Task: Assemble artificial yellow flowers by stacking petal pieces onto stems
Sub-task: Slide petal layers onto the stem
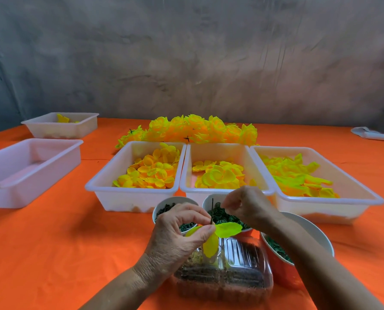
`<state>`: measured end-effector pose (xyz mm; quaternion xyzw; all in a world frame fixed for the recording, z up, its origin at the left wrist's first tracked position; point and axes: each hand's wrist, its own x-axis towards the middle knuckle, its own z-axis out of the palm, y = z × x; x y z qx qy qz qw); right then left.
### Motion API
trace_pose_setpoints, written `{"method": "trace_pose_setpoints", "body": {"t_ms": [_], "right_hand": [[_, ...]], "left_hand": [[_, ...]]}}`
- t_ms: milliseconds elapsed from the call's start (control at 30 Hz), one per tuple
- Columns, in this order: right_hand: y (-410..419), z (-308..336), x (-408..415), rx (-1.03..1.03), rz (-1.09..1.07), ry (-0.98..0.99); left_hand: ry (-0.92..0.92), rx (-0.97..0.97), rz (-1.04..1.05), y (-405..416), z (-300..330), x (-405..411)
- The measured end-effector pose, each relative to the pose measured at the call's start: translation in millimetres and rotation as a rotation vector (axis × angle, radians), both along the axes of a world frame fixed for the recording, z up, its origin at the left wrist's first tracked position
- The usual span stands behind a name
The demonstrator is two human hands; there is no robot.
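Note:
My left hand (182,227) pinches a thin dark stem (212,212) that points upward, with a yellow-green petal piece (227,229) threaded on it at my fingertips. A second yellow lobe (210,245) of the petal hangs below. My right hand (246,206) hovers just right of the stem's tip, fingers curled with thumb and forefinger pinched together; whether something small sits between them I cannot tell. Three white trays of yellow petal pieces stand behind: left (101,186), middle (227,148), right (365,198).
A heap of finished yellow flowers (193,128) lies behind the trays. Small bowls of dark green parts (164,201), (211,200), (316,229) and a clear plastic box (242,274) sit under my hands. Two more white trays (30,175), (59,128) stand at the left on the orange tablecloth (63,242).

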<state>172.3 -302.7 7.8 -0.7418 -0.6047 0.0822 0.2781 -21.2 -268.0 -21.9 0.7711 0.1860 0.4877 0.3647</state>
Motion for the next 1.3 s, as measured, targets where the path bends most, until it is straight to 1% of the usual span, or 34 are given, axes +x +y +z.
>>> {"method": "trace_pose_setpoints", "body": {"t_ms": [167, 333, 467, 533, 600, 667, 733, 833, 867, 933, 1000, 1100, 1300], "right_hand": [[17.4, -8.1, -5.9, -0.159, 0.025, -0.207], [33.2, -18.6, -6.5, -0.274, -0.053, -0.332], [40.8, -23.8, -9.5, -0.313, -0.095, -0.393], [41.2, -24.0, -12.3, -0.311, -0.093, -0.387], [39.1, -21.5, -11.0, -0.264, -0.078, -0.304], [35.7, -18.1, -5.6, -0.195, -0.041, -0.113], [27.8, -13.9, -1.9, -0.126, -0.007, 0.179], [14.2, -10.3, -0.3, -0.064, 0.065, 0.704], [10.3, -9.4, -0.1, -0.049, 0.076, 0.838], [3.6, -8.3, -0.1, -0.016, 0.072, 0.996], [-2.2, -8.0, -0.3, 0.034, 0.079, 1.089], [-9.5, -7.0, -2.3, 0.093, 0.140, 1.155], [-23.8, 8.0, -11.5, 0.206, 0.287, 1.017]], "left_hand": [[0.018, -0.003, 0.011, 0.5, -0.5, 0.7], [0.024, -0.002, 0.006, -0.2, -0.1, 0.0], [0.020, -0.018, 0.010, -1.6, 0.9, 0.3], [0.017, -0.025, 0.008, -1.9, 1.0, 0.1], [0.015, -0.020, 0.008, -2.3, 1.3, 0.1], [0.012, -0.029, 0.009, -2.7, 1.7, 0.1], [0.014, -0.023, 0.007, -2.5, 1.5, 0.3], [0.013, 0.002, 0.013, -2.3, 1.6, 0.5], [0.017, 0.005, 0.017, -2.2, 2.0, 0.6], [0.028, 0.011, 0.027, -2.1, 2.2, 0.8], [0.030, 0.019, 0.032, -2.4, 2.5, 0.9], [0.027, 0.012, 0.016, -3.0, 3.4, 0.9], [0.026, 0.011, 0.035, -3.0, 1.4, 1.3]]}}
